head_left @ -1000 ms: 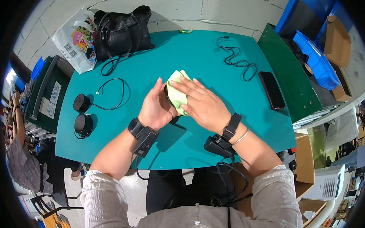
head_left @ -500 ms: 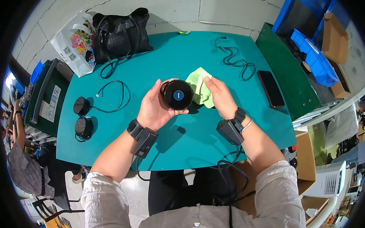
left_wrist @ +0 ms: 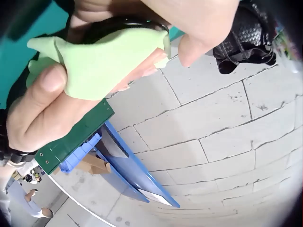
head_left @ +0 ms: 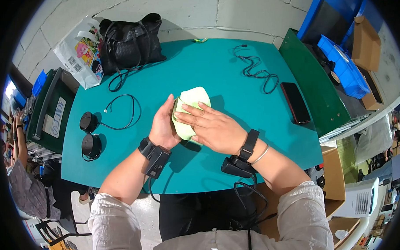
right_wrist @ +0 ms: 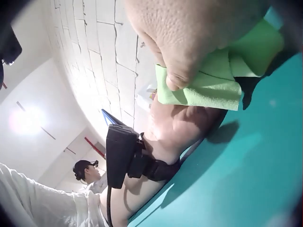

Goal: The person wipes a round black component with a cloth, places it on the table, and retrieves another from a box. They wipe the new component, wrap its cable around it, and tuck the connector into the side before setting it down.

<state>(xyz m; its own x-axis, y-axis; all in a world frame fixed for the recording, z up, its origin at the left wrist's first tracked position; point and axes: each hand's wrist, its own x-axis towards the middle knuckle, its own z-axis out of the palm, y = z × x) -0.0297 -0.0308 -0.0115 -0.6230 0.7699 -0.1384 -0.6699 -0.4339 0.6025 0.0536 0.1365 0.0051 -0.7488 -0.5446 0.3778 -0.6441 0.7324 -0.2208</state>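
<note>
Over the front middle of the table, my left hand (head_left: pixel 161 130) grips a round black puck-shaped device. A pale green cloth (head_left: pixel 195 97) covers its top in the head view. The device's black rim (left_wrist: pixel 128 21) shows above the cloth in the left wrist view. My right hand (head_left: pixel 222 131) lies across the cloth with straight fingers, pressing it against the device. Its thumb (right_wrist: pixel 177 80) rests on the cloth in the right wrist view. Two similar black round devices (head_left: pixel 91 146) stand at the table's left, and a thin black cable (head_left: pixel 132 116) curves beside them.
On the teal table (head_left: pixel 233 174), a phone (head_left: pixel 295 103) and a coiled black cable (head_left: pixel 255 67) lie to the right. A black handbag (head_left: pixel 132 45) and a white printed bag (head_left: pixel 79 54) stand at the back left. Green cabinets flank both sides, the right one bearing a blue bin (head_left: pixel 343 66).
Half a second ago, my right hand pinched the cloth beside the device, whose blue-labelled top showed. Now the cloth lies over that top with the right hand flat on it, as one second ago.
</note>
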